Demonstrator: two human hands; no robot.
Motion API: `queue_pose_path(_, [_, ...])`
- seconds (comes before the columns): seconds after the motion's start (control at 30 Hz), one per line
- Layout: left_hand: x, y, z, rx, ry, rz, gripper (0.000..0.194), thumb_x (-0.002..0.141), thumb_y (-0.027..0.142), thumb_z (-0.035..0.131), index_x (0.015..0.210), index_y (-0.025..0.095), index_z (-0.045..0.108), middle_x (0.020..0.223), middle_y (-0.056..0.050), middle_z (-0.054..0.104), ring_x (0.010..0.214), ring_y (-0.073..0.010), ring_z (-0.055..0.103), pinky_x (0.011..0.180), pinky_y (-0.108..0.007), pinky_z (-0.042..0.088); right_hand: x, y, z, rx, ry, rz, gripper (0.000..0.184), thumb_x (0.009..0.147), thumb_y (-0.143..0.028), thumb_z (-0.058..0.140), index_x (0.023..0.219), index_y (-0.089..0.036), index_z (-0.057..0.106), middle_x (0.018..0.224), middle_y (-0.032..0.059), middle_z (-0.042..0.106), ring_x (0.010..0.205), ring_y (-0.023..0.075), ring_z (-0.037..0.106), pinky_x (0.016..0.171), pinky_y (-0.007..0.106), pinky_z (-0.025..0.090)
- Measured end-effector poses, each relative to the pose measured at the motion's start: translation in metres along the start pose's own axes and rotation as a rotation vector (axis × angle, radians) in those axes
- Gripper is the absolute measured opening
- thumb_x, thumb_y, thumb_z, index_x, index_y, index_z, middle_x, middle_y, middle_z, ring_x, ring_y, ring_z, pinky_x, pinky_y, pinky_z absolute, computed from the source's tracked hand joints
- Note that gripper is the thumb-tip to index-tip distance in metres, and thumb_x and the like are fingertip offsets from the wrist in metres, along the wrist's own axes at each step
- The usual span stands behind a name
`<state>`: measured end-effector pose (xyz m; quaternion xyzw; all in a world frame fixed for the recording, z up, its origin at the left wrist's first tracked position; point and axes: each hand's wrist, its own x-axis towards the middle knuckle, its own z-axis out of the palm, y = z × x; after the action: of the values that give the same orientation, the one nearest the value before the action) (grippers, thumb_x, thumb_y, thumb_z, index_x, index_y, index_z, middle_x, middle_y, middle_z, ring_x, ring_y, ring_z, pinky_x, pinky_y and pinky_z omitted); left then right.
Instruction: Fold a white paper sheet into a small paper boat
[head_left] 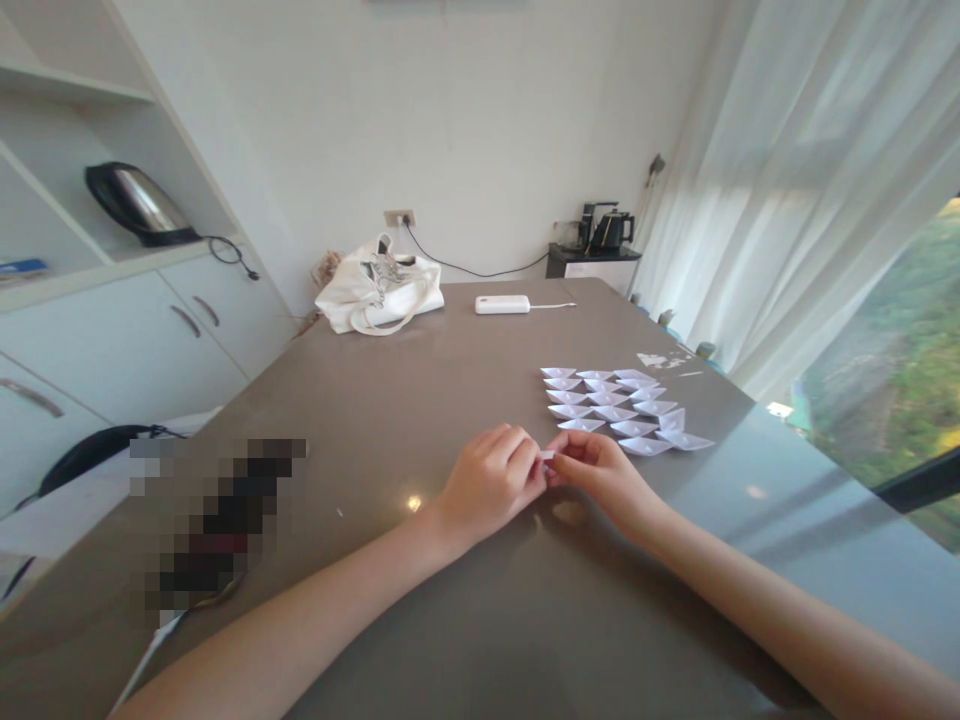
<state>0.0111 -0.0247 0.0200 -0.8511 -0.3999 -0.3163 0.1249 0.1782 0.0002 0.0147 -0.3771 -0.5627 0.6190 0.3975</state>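
Note:
My left hand (491, 480) and my right hand (596, 470) meet over the brown table (420, 400), fingers curled. Together they pinch a small folded piece of white paper (547, 456), mostly hidden between the fingertips. Just beyond the hands lie several small white paper boats (619, 408) set out in rows, the nearest one a short way past my right hand.
A white handbag (379, 290) and a white power bank (502, 304) with its cable sit at the table's far end. Small paper scraps (660, 360) lie near the right edge. A kettle (135, 205) stands on a shelf at left; curtains hang at right.

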Motion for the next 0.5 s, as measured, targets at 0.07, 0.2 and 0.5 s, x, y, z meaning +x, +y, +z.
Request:
queue_pose_path(0.07, [-0.0008,0.0013,0.0005,0.079,0.012,0.058,0.021,0.09,0.019,0.042,0.074,0.016,0.055,0.07,-0.005,0.058,0.069,-0.0168,0.053,0.065,-0.029,0.043,-0.0009,0.0007,0.001,0.008,-0.002,-0.013,0.024,0.065,-0.036,0.074,0.071,-0.016,0.063,0.064,0.0002,0.063,0.06,0.0122,0.058,0.061,0.026,0.049])
queue_pose_path(0.2, [-0.0022,0.0017,0.0016,0.17,0.051,0.153,0.022,0.091,0.019,0.042,0.074,0.016,0.056,0.066,-0.004,0.055,0.067,-0.0165,0.053,0.063,-0.028,0.04,-0.0032,0.0002,0.0032,-0.037,-0.004,-0.055,0.021,0.068,-0.036,0.07,0.072,-0.016,0.064,0.063,0.0004,0.062,0.059,0.0125,0.057,0.06,0.026,0.047])
queue_pose_path(0.5, [-0.0026,0.0025,-0.0016,-0.078,0.043,0.048,0.014,0.088,0.018,0.045,0.085,0.014,0.059,0.078,-0.006,0.061,0.075,-0.017,0.056,0.071,-0.028,0.044,-0.0018,0.0011,0.0002,-0.093,0.014,-0.14,0.022,0.069,-0.036,0.072,0.074,-0.017,0.064,0.07,0.0016,0.064,0.068,0.0146,0.059,0.064,0.026,0.047])
